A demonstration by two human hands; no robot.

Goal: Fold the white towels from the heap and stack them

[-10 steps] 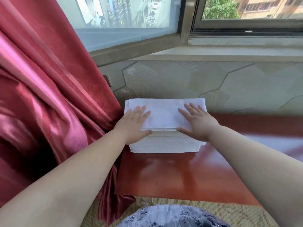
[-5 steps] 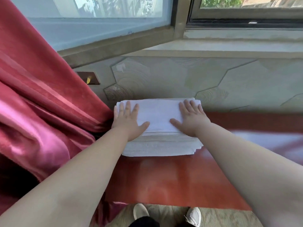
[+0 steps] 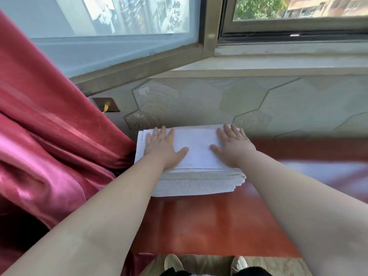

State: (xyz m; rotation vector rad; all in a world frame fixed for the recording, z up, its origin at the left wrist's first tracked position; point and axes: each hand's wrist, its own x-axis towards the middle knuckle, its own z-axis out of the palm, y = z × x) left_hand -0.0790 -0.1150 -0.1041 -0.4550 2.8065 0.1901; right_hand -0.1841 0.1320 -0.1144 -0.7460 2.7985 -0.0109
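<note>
"Against the pale hexagon-patterned wall (image 3: 278, 104), what sat on the glossy red-brown tabletop (image 3: 209, 222)?"

"A stack of folded white terry towels (image 3: 197, 176) lay at the far left end; its back edge was near the wall; its left side was just beside a draped crimson velvet curtain (image 3: 49, 146)."

"And the hands?"

"Both rested flat on the top towel; the left hand (image 3: 161, 150) lay toward the left edge, fingers straight and slightly spread, thumb out to the right; the right hand (image 3: 233, 148) lay toward the right edge, fingers likewise straight and a little apart, thumb pointing left; bare white cloth showed between them."
</note>
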